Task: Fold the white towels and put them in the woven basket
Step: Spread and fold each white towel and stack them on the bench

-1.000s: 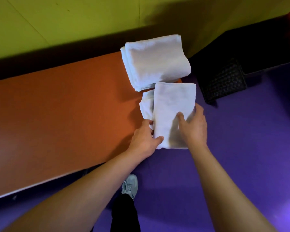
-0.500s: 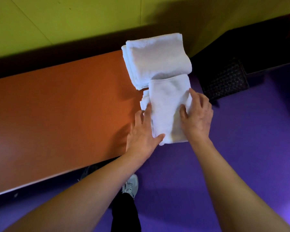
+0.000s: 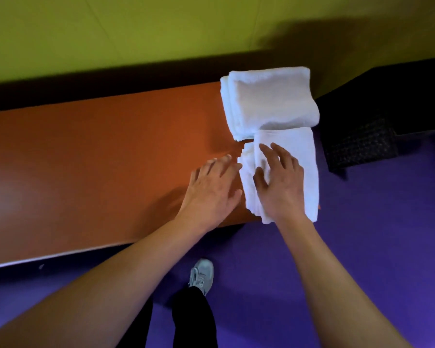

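Note:
A folded white towel [image 3: 301, 167] lies at the right end of the orange table [image 3: 98, 159], its near edge hanging slightly over the table's front. My right hand [image 3: 279, 182] lies flat on top of it with fingers spread. My left hand [image 3: 211, 189] rests flat on the table just left of the towel, fingertips at its edge. Behind it sits a stack of folded white towels [image 3: 269, 101], touching the nearer towel. A dark woven basket [image 3: 359, 144] stands on the floor to the right of the table, in shadow.
A yellow-green wall [image 3: 136, 28] runs behind the table. The floor is purple [image 3: 362, 234]. My leg and grey shoe [image 3: 201, 275] are below the table's front edge. A dark block [image 3: 399, 96] stands behind the basket.
The folded towel has been set down on the table against the stack. Both hands let go of their grip: the right now lies flat on it, the left moved onto the table beside it.

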